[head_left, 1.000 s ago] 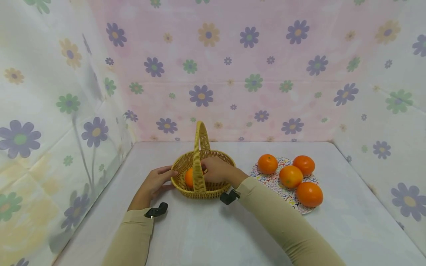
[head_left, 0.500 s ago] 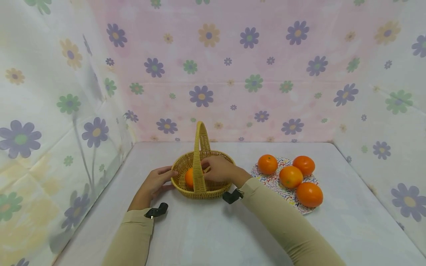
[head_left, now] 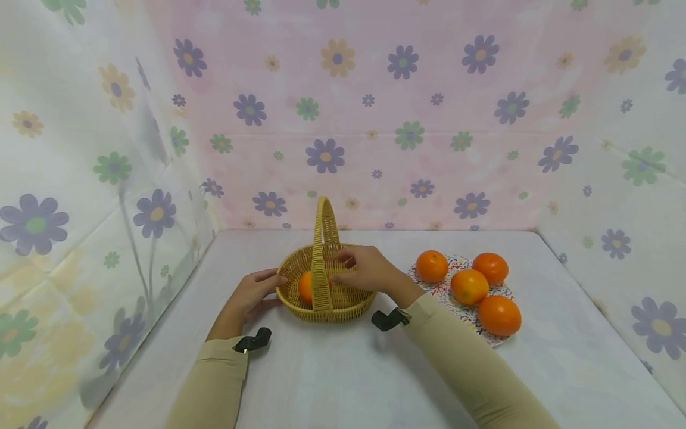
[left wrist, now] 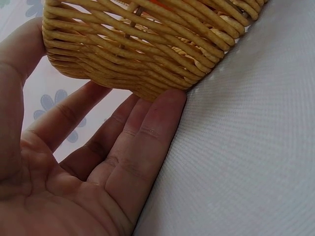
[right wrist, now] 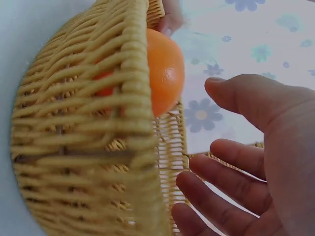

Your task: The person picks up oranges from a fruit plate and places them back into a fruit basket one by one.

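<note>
Holding the basket (head_left: pixel 345 314) at its left end with the left hand (head_left: pixel 257 292), thumb over the rim, fingers nearly straight against the outside of the wall. Standing upright on the table (head_left: pixel 321 375), nearer the left edge than the right, toward the far edge. Inside, one orange (head_left: pixel 305 288), left of the basket's middle and partly hidden behind the arched handle (head_left: pixel 321 271). Over the basket's right end with the right hand (head_left: pixel 370 269), relaxed and loosely spread, thumb tip just beside the orange with a visible gap between. Toward the table's right edge, a squiggle-patterned plate (head_left: pixel 442 290) bearing four more oranges (head_left: pixel 469 287): one at its left, three bunched toward its right. On both arms, beige sleeves (head_left: pixel 211 381) and small black devices (head_left: pixel 253 340) at the wrists. Behind the far edge, a flowered cloth (head_left: pixel 370 196).
</note>
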The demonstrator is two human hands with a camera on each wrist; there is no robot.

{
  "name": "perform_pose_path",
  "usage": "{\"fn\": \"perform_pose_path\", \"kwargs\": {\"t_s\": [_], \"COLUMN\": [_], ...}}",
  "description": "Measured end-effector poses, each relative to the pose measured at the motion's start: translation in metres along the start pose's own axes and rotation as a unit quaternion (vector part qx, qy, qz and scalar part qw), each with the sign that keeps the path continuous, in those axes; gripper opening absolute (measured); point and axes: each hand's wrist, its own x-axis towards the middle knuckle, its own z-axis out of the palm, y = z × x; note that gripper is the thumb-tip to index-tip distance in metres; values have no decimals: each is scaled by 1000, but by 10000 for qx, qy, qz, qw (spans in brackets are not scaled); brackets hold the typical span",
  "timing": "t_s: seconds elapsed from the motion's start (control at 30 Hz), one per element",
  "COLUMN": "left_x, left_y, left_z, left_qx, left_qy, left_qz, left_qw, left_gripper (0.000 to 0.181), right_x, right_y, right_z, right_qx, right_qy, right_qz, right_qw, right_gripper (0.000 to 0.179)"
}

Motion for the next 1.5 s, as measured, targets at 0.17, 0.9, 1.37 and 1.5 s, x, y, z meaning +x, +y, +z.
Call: {"fn": "perform_pose_path", "kwargs": {"t_s": [0.17,0.9,1.37,1.5], "left_x": [0,2,3,1], "left_y": [1,-1,-1,0], "left_z": [0,0,2,1], "left_qx": [-20,23,-10,-14], "left_qy": [33,108,49,52], "left_qz": [-55,-86,-56,-47], "left_qw": [10000,9999,10000,10000], "left_gripper": [64,64,65,65], "right_x": [-13,-60,-77,-78], "right_y": [8,34,62,76], "right_z": [-6,-42,-70,-75], "right_qx": [37,-56,65,3], "right_qy": [466,1811,1882,1880], "right_qz": [-80,440,1316,1434], "right_qw": [9989,9825,9732,9717], "right_gripper": [54,52,58,60]}}
